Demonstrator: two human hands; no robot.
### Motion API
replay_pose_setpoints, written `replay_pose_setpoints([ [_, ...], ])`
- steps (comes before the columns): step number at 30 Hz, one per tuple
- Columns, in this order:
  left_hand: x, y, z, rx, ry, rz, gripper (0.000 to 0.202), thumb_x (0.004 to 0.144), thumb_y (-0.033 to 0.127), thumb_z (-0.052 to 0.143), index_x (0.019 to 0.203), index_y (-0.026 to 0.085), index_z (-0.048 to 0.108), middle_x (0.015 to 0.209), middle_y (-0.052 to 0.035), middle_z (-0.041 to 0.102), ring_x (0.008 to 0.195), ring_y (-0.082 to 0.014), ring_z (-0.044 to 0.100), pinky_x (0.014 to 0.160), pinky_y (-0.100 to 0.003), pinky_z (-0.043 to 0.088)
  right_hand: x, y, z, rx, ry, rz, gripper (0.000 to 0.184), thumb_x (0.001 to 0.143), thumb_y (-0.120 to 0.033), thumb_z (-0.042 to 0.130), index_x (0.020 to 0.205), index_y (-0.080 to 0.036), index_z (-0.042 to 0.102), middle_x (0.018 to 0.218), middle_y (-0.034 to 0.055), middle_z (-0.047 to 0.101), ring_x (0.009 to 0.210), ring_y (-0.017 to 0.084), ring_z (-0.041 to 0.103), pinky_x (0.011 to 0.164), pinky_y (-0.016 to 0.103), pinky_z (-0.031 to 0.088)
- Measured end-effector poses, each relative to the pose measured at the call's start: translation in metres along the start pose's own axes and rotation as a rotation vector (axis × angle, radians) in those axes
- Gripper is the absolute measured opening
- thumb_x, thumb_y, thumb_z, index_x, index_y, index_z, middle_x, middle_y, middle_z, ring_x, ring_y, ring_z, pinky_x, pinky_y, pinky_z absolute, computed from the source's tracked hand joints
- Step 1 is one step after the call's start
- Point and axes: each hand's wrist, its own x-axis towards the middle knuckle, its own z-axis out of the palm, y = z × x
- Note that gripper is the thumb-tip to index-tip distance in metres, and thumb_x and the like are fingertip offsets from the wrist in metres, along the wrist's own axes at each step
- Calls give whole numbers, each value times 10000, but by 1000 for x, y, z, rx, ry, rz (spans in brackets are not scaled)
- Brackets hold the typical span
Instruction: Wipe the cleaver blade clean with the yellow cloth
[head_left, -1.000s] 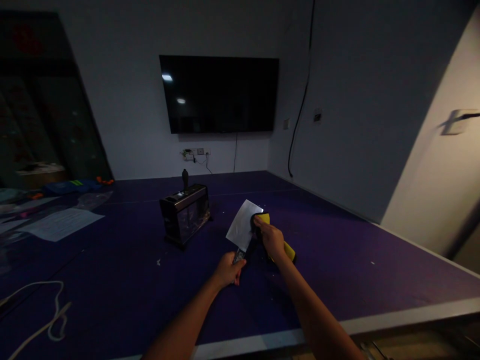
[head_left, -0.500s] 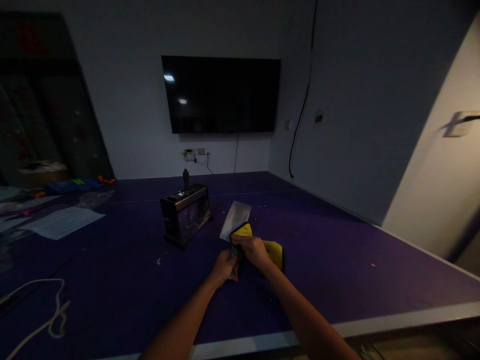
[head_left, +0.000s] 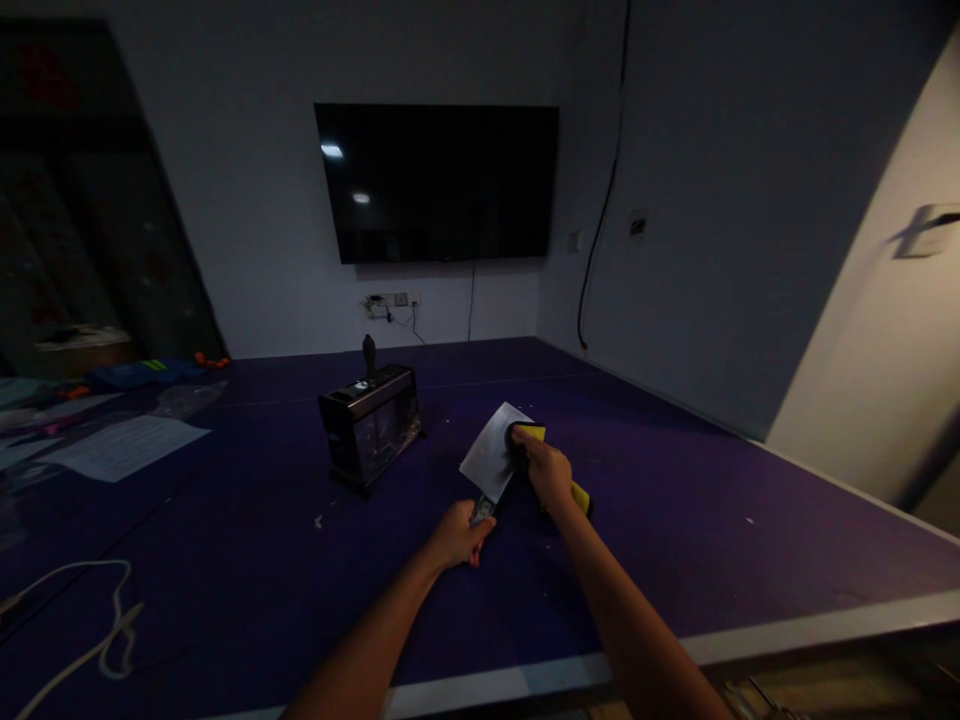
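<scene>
My left hand (head_left: 459, 535) is closed round the handle of a cleaver (head_left: 491, 455) with a broad, pale metal blade that points up and away from me. In my right hand (head_left: 550, 474) is a yellow cloth (head_left: 531, 432) with a dark edge, pressed against the right side of the blade. Another fold of the cloth hangs below that hand. To the left, a black knife block (head_left: 371, 425) with clear side panels stands on the purple tabletop (head_left: 675, 540). One dark handle sticks up from its top.
Papers (head_left: 124, 447), clear plastic and a blue item (head_left: 146, 373) lie at the far left. A white cable (head_left: 116, 620) curls at the near left. Small white scraps dot the tabletop. A television (head_left: 442, 185) hangs on the back wall.
My right hand and the cloth have moved from near the cleaver's handle up and right along the blade. The blade has tilted further right, and my left hand has shifted slightly right.
</scene>
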Motion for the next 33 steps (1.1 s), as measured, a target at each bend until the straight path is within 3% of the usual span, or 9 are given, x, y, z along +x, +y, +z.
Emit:
replay_pose_setpoints([
  [4,1,-2,1,7,21,-8,318,743,464,549,689,183,409,419,71,451,310,-80,455,333,-163,288,5,4,-3,-49,47,65,564,708,-15,391,1144,-307,599,1217,-33,585,988,172,627,817,261,505],
  [8,2,-5,1,-10,39,-37,327,734,473,557,691,182,415,422,71,456,308,-80,451,335,-166,293,4,-2,2,-20,2,0,616,653,12,392,1143,-293,607,1222,-30,576,1036,164,602,883,270,480],
  [17,3,-4,0,-87,29,6,331,741,490,514,634,186,435,379,54,435,303,-106,450,349,-199,328,-15,-48,14,135,-361,-253,557,672,6,381,1054,-284,665,1149,-38,621,1063,134,583,925,252,453],
  [21,3,-3,-1,-110,5,2,360,735,475,520,547,180,434,366,28,435,300,-105,441,351,-207,323,-21,-63,18,194,-440,-316,520,649,-2,394,976,-274,694,1093,-34,655,1061,134,585,909,249,462],
  [28,2,0,-1,-38,1,32,360,760,486,501,587,178,432,384,43,436,307,-91,445,351,-185,305,-15,-53,15,114,-356,-236,494,668,0,403,966,-271,689,1122,-24,645,1038,152,600,901,248,459],
  [33,2,-1,-2,52,-21,14,322,763,477,504,671,177,432,404,61,445,323,-89,453,353,-175,296,-5,-34,6,9,-221,-53,520,701,-13,403,1071,-290,642,1163,-32,627,1027,158,604,871,237,461],
])
